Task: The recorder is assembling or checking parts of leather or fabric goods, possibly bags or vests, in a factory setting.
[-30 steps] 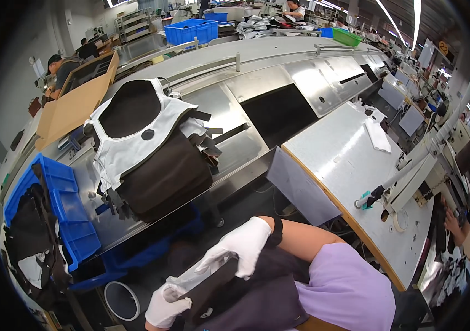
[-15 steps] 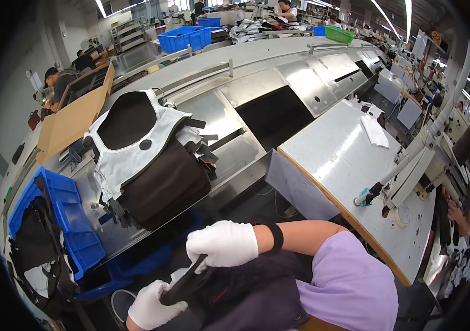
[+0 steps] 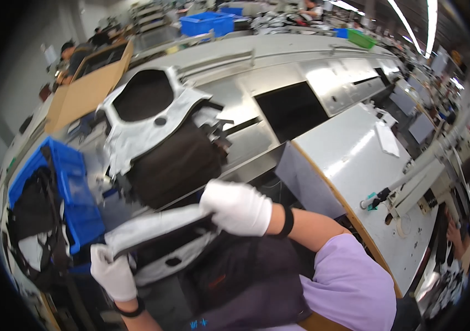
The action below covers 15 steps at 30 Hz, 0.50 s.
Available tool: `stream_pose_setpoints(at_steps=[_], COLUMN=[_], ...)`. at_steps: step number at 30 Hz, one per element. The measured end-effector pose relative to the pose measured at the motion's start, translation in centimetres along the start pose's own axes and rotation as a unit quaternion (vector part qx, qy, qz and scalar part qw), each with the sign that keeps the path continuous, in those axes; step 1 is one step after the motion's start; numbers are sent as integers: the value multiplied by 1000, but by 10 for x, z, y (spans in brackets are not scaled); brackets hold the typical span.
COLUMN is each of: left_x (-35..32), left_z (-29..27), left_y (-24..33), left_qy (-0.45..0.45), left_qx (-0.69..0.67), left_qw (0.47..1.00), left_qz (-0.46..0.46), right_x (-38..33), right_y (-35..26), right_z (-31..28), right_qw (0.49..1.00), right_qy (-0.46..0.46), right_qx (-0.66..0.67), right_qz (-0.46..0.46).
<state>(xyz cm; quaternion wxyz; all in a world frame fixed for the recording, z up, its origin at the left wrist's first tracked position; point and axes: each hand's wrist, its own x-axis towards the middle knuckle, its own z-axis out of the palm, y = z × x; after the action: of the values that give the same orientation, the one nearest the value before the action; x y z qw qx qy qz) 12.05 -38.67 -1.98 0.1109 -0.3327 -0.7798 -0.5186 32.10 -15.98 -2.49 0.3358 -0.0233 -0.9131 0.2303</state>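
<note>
A black-and-white fabric piece (image 3: 158,227) with a small dark oval on its lower white part is stretched between my two white-gloved hands. My left hand (image 3: 112,271) closes on its left end, lower in the view. At the other end, my right hand (image 3: 238,208) grips its upper right corner with the fingers curled round it. Just beyond my hands lies a stack of dark brown fabric pieces (image 3: 177,168), topped by a white panel (image 3: 135,135) with a large dark opening. Blur hides the fabric's finer edges.
A blue bin (image 3: 83,190) holding dark fabric stands at my left. Behind the stack is an open cardboard box (image 3: 80,102). A metal worktop (image 3: 246,143) with a dark rectangular opening runs across. To the right, a white table (image 3: 351,160) carries machine parts. Another person's hand (image 3: 454,234) shows far right.
My hands have moved apart: the left one went left and up, the right one slightly up and right. The fabric, bunched between them before, is now spread out. The view has shifted a little.
</note>
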Motion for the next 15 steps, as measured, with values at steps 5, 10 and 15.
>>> stream_pose_setpoints(at_steps=[5, 10, 15], left_x=[10, -8, 28], left_z=[17, 19, 7], left_y=[24, 3, -24], left_qy=[-97, -251, 10], left_qx=[-137, -199, 58], left_qw=[985, 946, 985], left_qz=[-43, -49, 164], right_x=[20, 33, 29], right_y=[15, 16, 15], right_z=[-5, 12, -8], right_qw=[961, 934, 959], right_qy=[260, 303, 273], right_qx=[-93, 88, -78], right_qz=[17, 171, -9])
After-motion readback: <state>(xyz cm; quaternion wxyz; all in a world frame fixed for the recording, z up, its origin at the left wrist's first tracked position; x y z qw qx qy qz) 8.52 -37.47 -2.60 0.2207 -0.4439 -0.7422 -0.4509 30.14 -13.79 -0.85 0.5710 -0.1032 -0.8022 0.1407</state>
